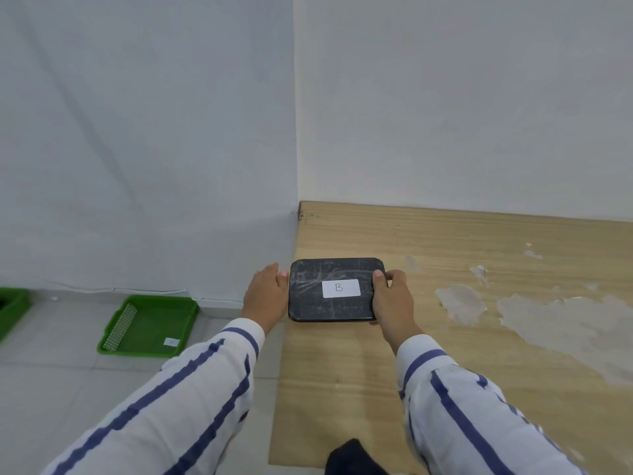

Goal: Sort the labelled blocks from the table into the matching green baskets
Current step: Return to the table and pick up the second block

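a flat black block (334, 290) is seen lying near the left edge of the wooden table (445, 337), its top wrapped in glossy film and marked by a white label (340, 288) on which a handwritten "b" can be read. the block is gripped from both sides. the right hand (394, 298) is clamped on the block's right edge, thumb pressed on the top face and fingers curled down around the side. the left hand (269, 294) is set flat against the block's left edge, thumb tip resting at the upper left corner; whether the fingers are hooked under the block cannot be told. both forearms are covered by white sleeves (191, 399) with blue stripes.

the table's surface is worn, with pale patches (548, 320) where the wood finish has peeled away to the right of the block. down on the tiled floor (51, 389), well to the left of the table, a green basket (149, 325) is seen, a small white tag lying inside it, its writing too small to be read. a second green basket (12, 311) is cut off at the far left edge. white walls (445, 97) are met in a corner behind the table.
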Demonstrator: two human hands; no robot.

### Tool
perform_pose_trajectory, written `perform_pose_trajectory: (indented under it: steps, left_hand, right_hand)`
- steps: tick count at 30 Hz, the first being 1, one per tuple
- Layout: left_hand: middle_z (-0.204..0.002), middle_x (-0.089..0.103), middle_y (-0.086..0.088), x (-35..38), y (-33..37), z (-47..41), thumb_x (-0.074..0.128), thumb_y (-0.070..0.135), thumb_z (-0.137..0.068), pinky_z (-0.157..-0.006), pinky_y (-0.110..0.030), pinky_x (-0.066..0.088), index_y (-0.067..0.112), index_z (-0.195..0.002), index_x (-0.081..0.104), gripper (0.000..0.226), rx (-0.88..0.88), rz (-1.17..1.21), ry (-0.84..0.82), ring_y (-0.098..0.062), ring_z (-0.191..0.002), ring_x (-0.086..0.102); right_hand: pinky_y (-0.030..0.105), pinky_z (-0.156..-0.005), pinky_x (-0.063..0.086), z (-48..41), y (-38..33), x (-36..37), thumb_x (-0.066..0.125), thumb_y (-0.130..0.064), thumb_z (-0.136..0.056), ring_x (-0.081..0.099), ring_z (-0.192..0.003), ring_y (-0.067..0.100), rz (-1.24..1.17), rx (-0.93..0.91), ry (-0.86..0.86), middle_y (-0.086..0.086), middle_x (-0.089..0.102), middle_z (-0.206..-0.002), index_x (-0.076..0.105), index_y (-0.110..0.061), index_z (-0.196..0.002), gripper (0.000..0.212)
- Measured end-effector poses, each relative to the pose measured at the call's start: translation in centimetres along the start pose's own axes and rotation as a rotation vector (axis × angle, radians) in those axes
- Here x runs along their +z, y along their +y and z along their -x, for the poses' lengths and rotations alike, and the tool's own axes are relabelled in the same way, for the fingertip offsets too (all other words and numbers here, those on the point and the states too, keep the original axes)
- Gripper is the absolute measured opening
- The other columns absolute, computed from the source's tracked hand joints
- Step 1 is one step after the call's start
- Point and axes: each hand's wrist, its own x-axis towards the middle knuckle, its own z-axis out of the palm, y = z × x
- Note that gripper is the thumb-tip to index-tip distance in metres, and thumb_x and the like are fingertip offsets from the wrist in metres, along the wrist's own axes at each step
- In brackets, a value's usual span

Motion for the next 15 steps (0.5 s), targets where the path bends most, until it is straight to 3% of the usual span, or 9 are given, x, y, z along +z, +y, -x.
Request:
perform_pose_trajectory:
  steps: [7, 11, 15]
  left_hand:
    - [-0.147, 0.040, -0.011, -8.1, -8.5, 2.7, 0.026, 0.036, -0.099, -0.112, -0.041, 0.027, 0.010, -0.140, 0.035, 0.050, -0.032, -0.024, 0.006, -0.028, -0.137, 0.033]
    - [-0.147, 0.039, -0.011, -13.8, -14.0, 5.1, 0.025, 0.036, -0.099, -0.112, -0.041, 0.027, 0.009, -0.140, 0.035, 0.050, -0.026, -0.031, 0.021, -0.028, -0.137, 0.033]
    - [-0.145, 0.043, -0.012, -19.2, -19.2, 7.4, 0.025, 0.036, -0.099, -0.108, -0.040, 0.030, 0.009, -0.139, 0.037, 0.050, -0.029, -0.050, 0.051, -0.028, -0.133, 0.037]
  right_hand:
    - [0.037, -0.051, 0.056, 7.6, -1.5, 8.3, 0.041, -0.043, -0.094, 0.059, -0.073, 0.019, -0.020, -0.018, -0.048, -0.004, 0.054, -0.084, 0.042, -0.025, -0.101, 0.020]
    - [0.035, -0.060, 0.052, 12.7, -2.6, 13.8, 0.041, -0.041, -0.095, 0.055, -0.073, 0.014, -0.040, -0.063, -0.044, -0.004, 0.053, -0.082, 0.042, -0.022, -0.100, 0.021]
    - [0.028, -0.051, 0.046, 17.7, -4.0, 19.4, 0.042, -0.040, -0.095, 0.054, -0.074, 0.013, -0.048, -0.092, -0.068, -0.004, 0.053, -0.084, 0.042, -0.021, -0.102, 0.020]
